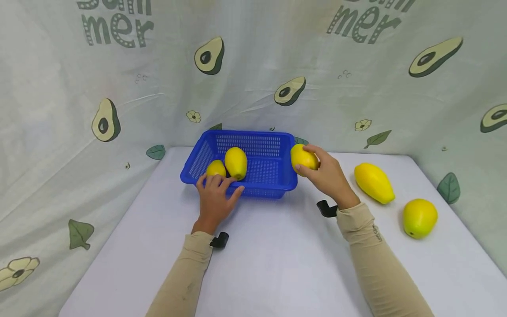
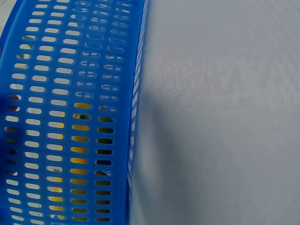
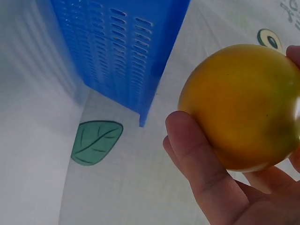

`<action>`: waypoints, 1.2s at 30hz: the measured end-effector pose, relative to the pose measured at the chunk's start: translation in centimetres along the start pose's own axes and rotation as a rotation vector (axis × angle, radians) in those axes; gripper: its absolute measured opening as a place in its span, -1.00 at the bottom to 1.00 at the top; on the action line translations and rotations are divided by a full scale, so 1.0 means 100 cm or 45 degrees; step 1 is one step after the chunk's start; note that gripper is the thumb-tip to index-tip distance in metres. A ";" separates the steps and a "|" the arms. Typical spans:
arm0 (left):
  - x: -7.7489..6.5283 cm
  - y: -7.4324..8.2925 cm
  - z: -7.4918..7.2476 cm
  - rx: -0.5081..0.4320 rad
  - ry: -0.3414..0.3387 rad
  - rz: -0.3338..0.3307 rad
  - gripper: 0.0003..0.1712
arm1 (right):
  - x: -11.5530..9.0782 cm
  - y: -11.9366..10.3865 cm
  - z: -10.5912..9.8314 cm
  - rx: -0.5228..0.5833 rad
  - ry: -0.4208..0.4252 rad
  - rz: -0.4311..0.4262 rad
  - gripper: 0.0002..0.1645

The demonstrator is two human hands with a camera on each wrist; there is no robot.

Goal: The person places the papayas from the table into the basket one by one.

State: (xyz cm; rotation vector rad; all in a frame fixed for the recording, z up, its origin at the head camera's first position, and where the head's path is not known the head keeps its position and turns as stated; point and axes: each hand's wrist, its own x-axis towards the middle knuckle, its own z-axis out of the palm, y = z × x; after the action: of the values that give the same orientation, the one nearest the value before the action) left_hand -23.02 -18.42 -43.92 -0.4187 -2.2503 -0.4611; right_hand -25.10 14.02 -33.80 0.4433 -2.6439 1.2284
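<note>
A blue plastic basket (image 1: 253, 192) with slotted walls stands toward the back of the table. Inside it, on the left, lie two yellow fruits, one larger and upright-looking (image 1: 236, 163) and one smaller (image 1: 215, 168) partly behind my fingers. My left hand (image 1: 214, 202) grips the basket's front rim, fingers over the edge and thumb against the outer wall; the left wrist view has only the slotted wall (image 2: 61, 93). With thumb and fingers, my right hand (image 1: 329, 175) holds a round yellow fruit (image 3: 241, 108) beside the basket's right rim, clear of the table.
On the right of the white table lie an elongated yellow fruit (image 1: 374, 183) and a rounder yellow-green fruit (image 1: 420, 219). A patterned cloth (image 1: 245, 66) with avocados and leaves hangs close behind the basket. Each wrist wears a small black camera mount (image 1: 326, 208).
</note>
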 end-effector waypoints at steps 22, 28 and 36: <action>-0.003 0.003 -0.001 0.013 -0.018 -0.015 -0.47 | 0.062 -0.014 0.015 0.601 -0.346 0.137 -0.19; -0.004 0.006 0.000 0.018 -0.052 -0.017 -0.48 | 0.059 -0.013 0.014 0.624 -0.366 0.163 -0.16; -0.002 0.001 -0.001 0.023 -0.044 -0.012 -0.48 | 0.055 -0.008 0.005 0.644 -0.265 0.180 -0.33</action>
State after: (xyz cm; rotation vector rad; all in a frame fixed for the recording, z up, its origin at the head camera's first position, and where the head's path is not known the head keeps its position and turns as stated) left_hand -22.76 -18.40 -43.94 -0.4096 -2.2892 -0.4410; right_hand -30.03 12.14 -31.95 0.4850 -2.5382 2.0081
